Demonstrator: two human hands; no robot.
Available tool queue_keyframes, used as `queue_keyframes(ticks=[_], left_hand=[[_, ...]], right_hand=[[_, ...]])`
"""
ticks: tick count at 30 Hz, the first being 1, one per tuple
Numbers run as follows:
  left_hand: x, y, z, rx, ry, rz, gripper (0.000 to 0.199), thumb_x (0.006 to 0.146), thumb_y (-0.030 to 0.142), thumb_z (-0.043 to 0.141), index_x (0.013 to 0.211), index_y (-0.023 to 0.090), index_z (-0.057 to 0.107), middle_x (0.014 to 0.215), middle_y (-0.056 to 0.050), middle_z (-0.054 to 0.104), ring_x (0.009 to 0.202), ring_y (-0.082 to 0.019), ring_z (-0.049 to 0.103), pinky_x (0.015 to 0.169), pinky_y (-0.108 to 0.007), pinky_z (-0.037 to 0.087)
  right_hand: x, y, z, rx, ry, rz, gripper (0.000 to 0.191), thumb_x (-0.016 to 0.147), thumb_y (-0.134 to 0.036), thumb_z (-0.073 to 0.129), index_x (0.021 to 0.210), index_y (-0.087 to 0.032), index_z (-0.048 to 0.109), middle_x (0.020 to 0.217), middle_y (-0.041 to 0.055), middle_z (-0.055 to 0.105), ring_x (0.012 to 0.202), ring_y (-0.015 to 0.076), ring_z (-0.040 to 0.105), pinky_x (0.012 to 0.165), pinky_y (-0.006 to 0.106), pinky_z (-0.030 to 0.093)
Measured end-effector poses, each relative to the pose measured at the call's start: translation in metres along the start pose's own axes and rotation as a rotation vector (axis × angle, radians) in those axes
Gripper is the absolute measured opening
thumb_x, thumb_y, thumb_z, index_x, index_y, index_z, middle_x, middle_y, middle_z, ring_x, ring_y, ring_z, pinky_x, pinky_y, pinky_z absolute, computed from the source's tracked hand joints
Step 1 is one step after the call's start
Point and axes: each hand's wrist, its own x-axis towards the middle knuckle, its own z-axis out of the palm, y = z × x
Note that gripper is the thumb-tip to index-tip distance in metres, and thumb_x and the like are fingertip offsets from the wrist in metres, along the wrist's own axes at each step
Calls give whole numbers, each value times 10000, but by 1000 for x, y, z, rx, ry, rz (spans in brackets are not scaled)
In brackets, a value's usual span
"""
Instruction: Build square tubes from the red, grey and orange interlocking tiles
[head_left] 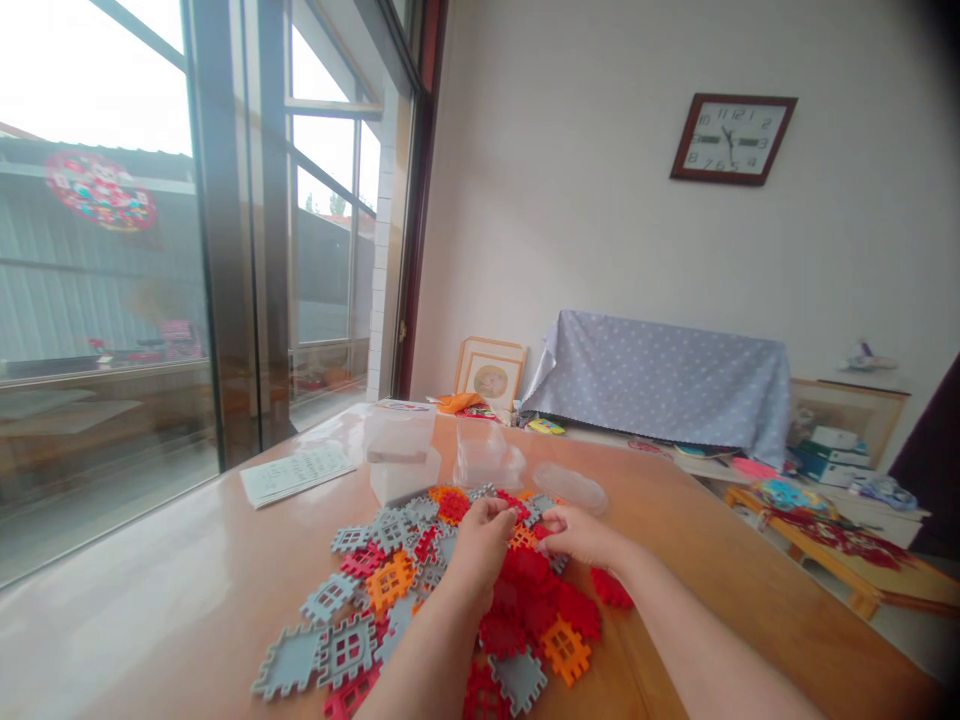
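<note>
A loose pile of interlocking plastic building tiles lies on the wooden table, with grey tiles (289,662), orange tiles (566,650) and red tiles (579,608). Several have notched edges and window-like openings. Over the far part of the pile, my left hand (484,545) has its fingers pinched together; what they hold is hidden. Facing it from the right, my right hand (581,537) is closed at the fingertips on a small red building tile (541,536). An orange lattice tile (523,538) shows between the two hands; I cannot tell whether either touches it.
Behind the pile stand clear plastic containers (405,470) and a clear oval lid (570,486). A printed sheet (298,474) lies on the table (187,600) at left, near the window. One red tile (611,588) sits apart on the right.
</note>
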Motion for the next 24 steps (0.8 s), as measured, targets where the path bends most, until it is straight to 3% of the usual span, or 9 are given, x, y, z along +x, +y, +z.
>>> queue_keyframes(ticks=[4,6,9,13,17,24], left_hand=[[-4,1,3,-12,-87,-19,345,690,445,725,870,171,616,716,-14,627,669,-154,572,620,-257,404],[-8,2,5,-37,-146,-30,344,688,427,736,880,167,617,723,-13,629,655,-143,572,607,-250,399],[-15,3,7,-90,-214,-40,283,642,280,742,863,167,607,718,1,621,614,-117,558,598,-239,404],[-20,2,10,-146,-304,-69,261,617,207,719,838,168,587,713,4,618,588,-111,563,593,-244,429],[-25,6,13,-86,-368,-123,347,634,251,766,922,178,588,750,-5,653,632,-129,613,644,-256,462],[-24,16,9,-23,-305,-11,319,669,363,776,846,169,596,739,-4,650,633,-105,560,619,-225,408]], right_hand=[[-15,-20,-2,55,30,-29,551,706,-345,746,1216,-170,634,993,43,682,907,207,641,830,340,514],[-27,-33,-2,36,73,-126,560,712,-375,765,1225,-192,635,1123,66,663,1053,232,614,943,371,484],[-47,-49,-1,-70,139,-256,525,716,-384,772,1202,-221,659,1137,68,656,1077,245,610,979,394,473],[-69,-54,-4,-149,193,-270,508,739,-329,739,1234,-240,666,1189,84,661,1110,257,622,1003,394,474],[-82,-33,-22,-83,254,-187,595,757,-348,724,1330,-248,598,1299,95,656,1206,284,602,1057,438,452],[-104,33,-69,79,251,3,517,774,-439,721,1235,-221,636,1244,91,699,1179,295,622,1055,448,453]])
